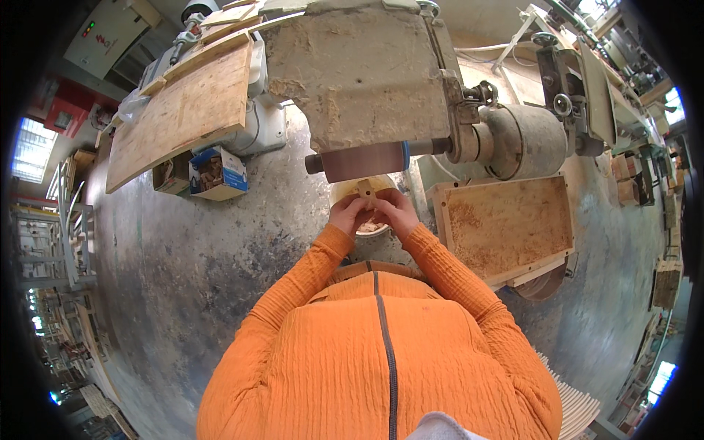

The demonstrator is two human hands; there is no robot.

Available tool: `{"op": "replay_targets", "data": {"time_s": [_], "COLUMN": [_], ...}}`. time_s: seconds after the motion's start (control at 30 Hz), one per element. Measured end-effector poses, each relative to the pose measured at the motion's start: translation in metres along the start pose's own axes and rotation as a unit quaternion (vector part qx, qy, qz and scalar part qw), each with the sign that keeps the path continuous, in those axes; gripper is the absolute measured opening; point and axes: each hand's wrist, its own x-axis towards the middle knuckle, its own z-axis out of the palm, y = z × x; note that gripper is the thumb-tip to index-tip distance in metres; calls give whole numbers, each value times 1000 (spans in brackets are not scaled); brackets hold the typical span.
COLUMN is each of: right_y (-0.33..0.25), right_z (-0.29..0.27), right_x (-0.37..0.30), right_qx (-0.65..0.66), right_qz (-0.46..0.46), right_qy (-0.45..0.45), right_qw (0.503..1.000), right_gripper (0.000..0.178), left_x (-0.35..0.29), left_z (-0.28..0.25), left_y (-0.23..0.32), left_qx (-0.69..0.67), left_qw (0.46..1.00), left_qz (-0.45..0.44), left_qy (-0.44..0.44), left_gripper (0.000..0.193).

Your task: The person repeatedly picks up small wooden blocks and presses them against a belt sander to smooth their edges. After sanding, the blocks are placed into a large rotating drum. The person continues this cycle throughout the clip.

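My left hand (350, 213) and my right hand (395, 210) meet in front of my body, fingers closed on one small pale wooden piece (366, 188) with a round hole in it. The piece stands upright between the fingertips, just on my side of the sanding roller (365, 161). A small gap seems to separate the two; I cannot tell whether they touch. Beneath my hands is a pale round bucket (339, 193) with small wooden pieces in it, largely hidden by the hands.
The dusty machine body (359, 73) rises behind the roller, its motor (524, 139) to the right. A wooden tray (506, 227) with sawdust stands at right. Left are a plywood-topped table (183, 110) and a cardboard box (218, 174) of wood scraps on the floor.
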Motion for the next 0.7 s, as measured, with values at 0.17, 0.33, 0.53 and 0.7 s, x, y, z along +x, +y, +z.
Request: {"op": "replay_targets", "data": {"time_s": [0.17,0.33,0.53,0.7], "right_y": [-8,-8,1,7], "right_z": [3,11,9,2], "right_x": [12,15,-1,-3], "right_qx": [52,64,23,-256], "right_qz": [90,68,-26,-141], "right_qy": [-9,24,2,67], "right_qw": [995,995,999,954], "right_gripper": [30,27,33,38], "left_x": [6,9,-6,-10], "left_z": [-3,-2,-2,6], "left_y": [4,8,15,0], "left_qx": [-35,23,37,64], "left_qw": [999,1000,997,997], "left_qz": [-29,14,19,41], "left_qy": [-3,-15,-60,-12], "left_gripper": [27,22,29,32]}}
